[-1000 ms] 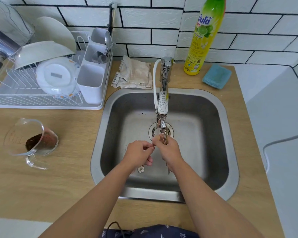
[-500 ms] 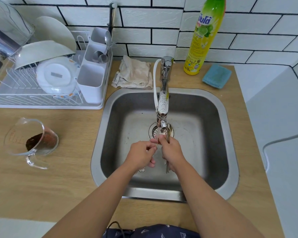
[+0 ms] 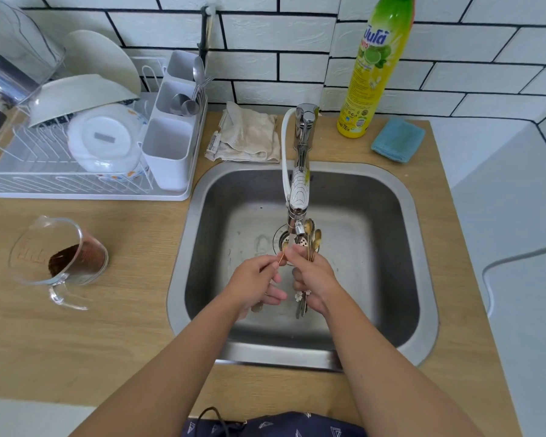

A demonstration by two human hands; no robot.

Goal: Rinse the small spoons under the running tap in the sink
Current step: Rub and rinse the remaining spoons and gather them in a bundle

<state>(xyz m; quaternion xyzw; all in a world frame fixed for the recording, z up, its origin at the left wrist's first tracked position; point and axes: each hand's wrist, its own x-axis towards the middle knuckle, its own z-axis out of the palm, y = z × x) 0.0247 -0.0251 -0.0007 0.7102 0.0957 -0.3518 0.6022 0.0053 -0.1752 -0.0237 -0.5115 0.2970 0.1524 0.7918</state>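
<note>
Head camera shows the rinsing under way: the right hand [image 3: 312, 279] grips a bunch of small spoons [image 3: 312, 236] by the tap [image 3: 298, 197] over the sink [image 3: 391, 216], while the left hand [image 3: 256, 280] pinches one thin spoon [image 3: 282, 252], so some washing looks left.

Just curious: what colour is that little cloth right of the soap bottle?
Light blue cloth; the head view shows it.

Both bare forearms extend forward, converging. The left hand [image 3: 255, 280] pinches with thumb and forefinger. The right hand [image 3: 312, 275] is closed in a fist-like grip, fingertips touching the left's.
</note>
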